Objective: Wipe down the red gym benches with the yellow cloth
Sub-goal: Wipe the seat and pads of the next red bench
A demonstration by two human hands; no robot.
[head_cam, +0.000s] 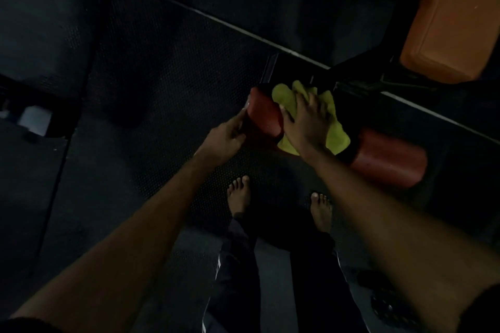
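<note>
Right hand presses spread fingers on yellow cloth over red roller pad; left hand seemingly pinches its end.

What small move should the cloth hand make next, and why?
Probably slide the right hand and yellow cloth leftward along the red roller pad, toward the left hand at its outer end. The cloth covers only the pad's inner end, and the rest shows bare.

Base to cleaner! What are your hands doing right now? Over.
Right hand flat on yellow cloth, pressing it against red pad. Left hand touching that pad's outer end. Other red pad uncovered, nothing blocking.
</note>
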